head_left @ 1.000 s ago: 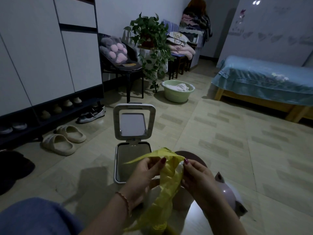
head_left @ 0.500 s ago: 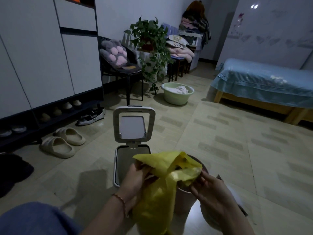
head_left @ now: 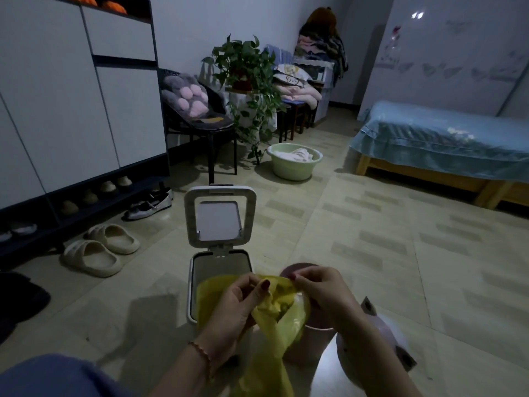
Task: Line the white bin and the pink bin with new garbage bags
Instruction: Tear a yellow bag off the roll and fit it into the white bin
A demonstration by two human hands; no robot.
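yellow bag between two hands

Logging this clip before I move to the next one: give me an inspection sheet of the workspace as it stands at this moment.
Surface: tiled floor, dim light.
Job's things: white bin on the floor, lid raised upright, no bag inside that I can see; pink bin right beside it, mostly hidden; yellow bag held above both, mouth being worked open.
Clutter: slippers, flat shoes, green basin with cloth, a pink rounded thing at lower right.
Grippers: left hand and right hand both pinch the bag's top edge.
Cables: nothing seen.
Surroundings: cabinets, chair, potted plant, bed.
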